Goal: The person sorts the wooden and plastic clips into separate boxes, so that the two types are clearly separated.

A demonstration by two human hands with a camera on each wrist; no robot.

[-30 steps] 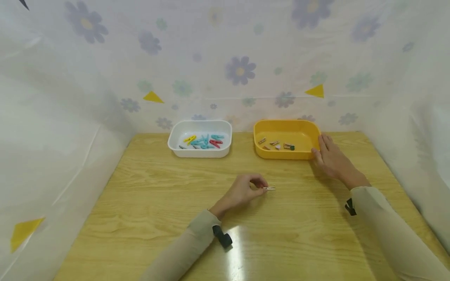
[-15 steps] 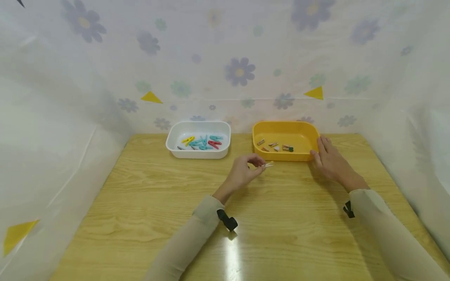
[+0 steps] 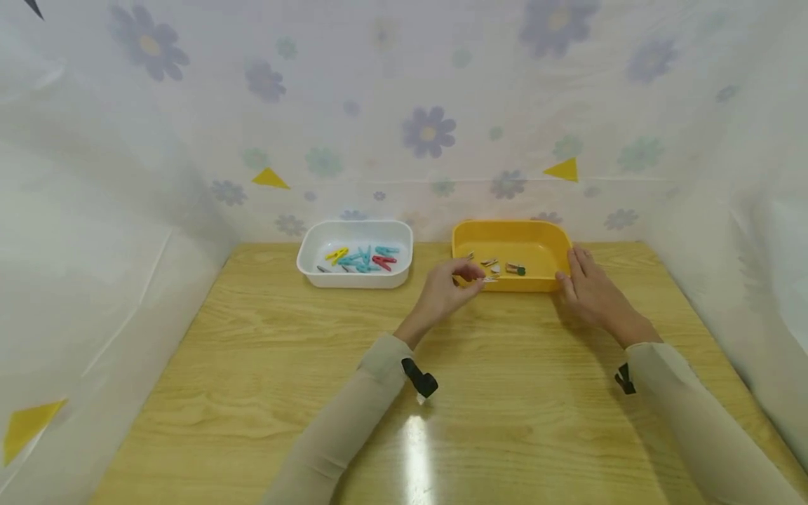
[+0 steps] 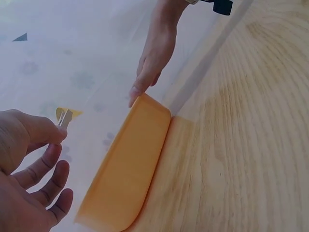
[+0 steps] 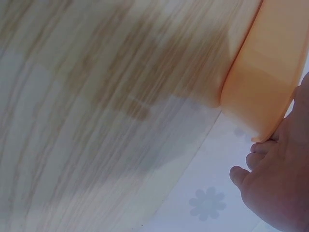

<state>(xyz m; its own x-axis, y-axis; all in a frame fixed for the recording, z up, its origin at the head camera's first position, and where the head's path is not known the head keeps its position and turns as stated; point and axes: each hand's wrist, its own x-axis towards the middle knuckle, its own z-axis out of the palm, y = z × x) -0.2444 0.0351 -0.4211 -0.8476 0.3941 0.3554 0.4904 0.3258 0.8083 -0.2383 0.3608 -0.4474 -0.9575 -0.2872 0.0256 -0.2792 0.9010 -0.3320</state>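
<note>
My left hand (image 3: 445,291) pinches a small pale clothespin (image 3: 490,280) between thumb and index finger, over the front rim of the yellow tray (image 3: 536,283). In the left wrist view the clothespin (image 4: 65,119) points up from the fingertips, while the other fingers curl loosely below. My right hand (image 3: 596,294) lies along the tray's right end, fairly straight fingers against the rim and thumb at the front corner. Inside the tray are several small clothespins (image 3: 489,263), one with a dark green piece (image 3: 520,271). My left hand and the front wall hide part of them.
Left of the yellow tray stands a white tray (image 3: 353,280) holding several blue clothespins (image 3: 387,250), plus yellow (image 3: 337,254) and red ones (image 3: 384,262). Both trays are at the back of the wooden table (image 3: 265,365), close to a flowered curtain (image 3: 379,105).
My left hand has moved away from me, carrying the clothespin from above the table up to the yellow tray's front rim. My right hand has stayed on the tray's right end.
</note>
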